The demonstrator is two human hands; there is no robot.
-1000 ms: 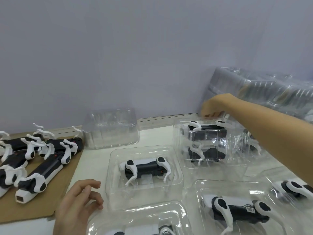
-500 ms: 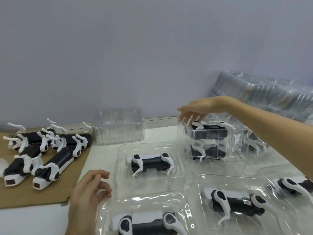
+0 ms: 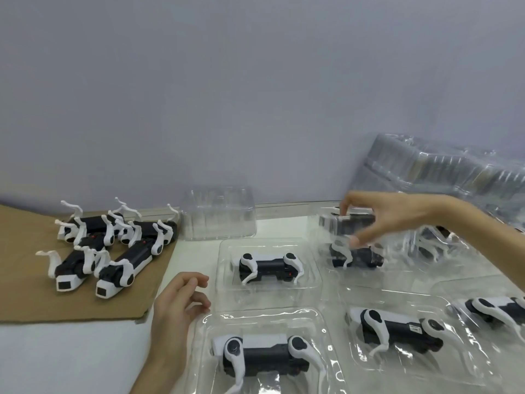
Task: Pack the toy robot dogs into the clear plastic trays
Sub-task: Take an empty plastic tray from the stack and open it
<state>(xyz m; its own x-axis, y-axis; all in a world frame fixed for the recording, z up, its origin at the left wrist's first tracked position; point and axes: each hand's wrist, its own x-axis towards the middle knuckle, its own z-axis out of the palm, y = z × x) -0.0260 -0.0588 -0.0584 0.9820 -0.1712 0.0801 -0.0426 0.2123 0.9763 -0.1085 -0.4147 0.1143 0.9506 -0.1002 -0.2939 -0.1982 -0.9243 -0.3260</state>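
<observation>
- Right hand (image 3: pixel 380 220): I am logging it over the far stack, with fingers curling over the far edge of the top tray (image 3: pixel 326 223) and the thumb pressing its near side, pinching it. This patch is blurring.
- Top tray: it is carrying a black-and-white upper dog (image 3: pixel 358 223) and is sitting on a second clear tray that is holding a lower dog (image 3: pixel 355 255).
- Left hand (image 3: pixel 181 302): it is lying low on the white surface (image 3: pixel 71 359) with fingers loosely curling, holding nothing, just beside the rim of the near tray (image 3: pixel 270 312).
- Near tray: it is holding one near dog (image 3: pixel 264 356) on its side.
- Middle tray (image 3: pixel 224 280): it is lying just beyond the near tray and is holding a middle dog (image 3: pixel 267 268).
- Right tray (image 3: pixel 468 362): it is lying beside the near tray and is holding a right dog (image 3: pixel 397 328).
- Edge tray (image 3: pixel 466 291): I am noting an edge dog (image 3: pixel 494 308) in it, partly cut off by the frame.
- Empty tray (image 3: pixel 218 217): it is standing against the wall, beyond the middle tray.
- Cardboard sheet (image 3: pixel 28 280): it is lying on the surface to the left and is carrying several loose dogs (image 3: pixel 122 268), unpacked, with white legs sticking up.
- Spare trays (image 3: pixel 443 169): these nested clear trays are leaning on the wall behind the right arm.
</observation>
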